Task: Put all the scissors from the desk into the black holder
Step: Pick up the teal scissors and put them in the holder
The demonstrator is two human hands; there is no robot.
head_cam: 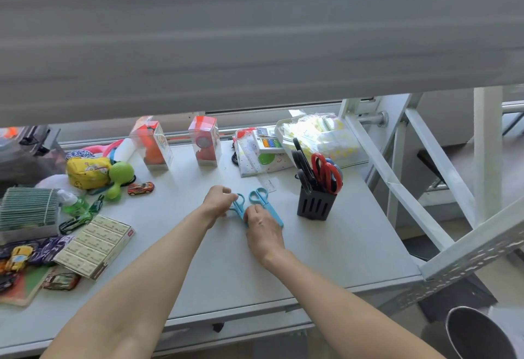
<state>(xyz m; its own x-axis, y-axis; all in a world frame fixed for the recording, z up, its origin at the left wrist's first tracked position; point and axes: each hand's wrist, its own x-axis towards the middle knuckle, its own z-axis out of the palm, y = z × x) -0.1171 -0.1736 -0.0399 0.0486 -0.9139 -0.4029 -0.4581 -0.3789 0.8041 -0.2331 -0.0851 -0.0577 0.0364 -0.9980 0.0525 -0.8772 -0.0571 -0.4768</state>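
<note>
Two blue scissors lie side by side on the grey desk. My left hand has its fingers closed on the handle loop of the left blue scissors. My right hand rests over the blades of both pairs, touching the right blue scissors; whether it grips either pair is unclear. The black holder stands to the right, upright, with black scissors and red scissors standing in it.
Toys, a yellow pouch, a red toy car and boxes crowd the desk's left. Two clear toy boxes and plastic packets line the back. A white metal frame rises at the right edge.
</note>
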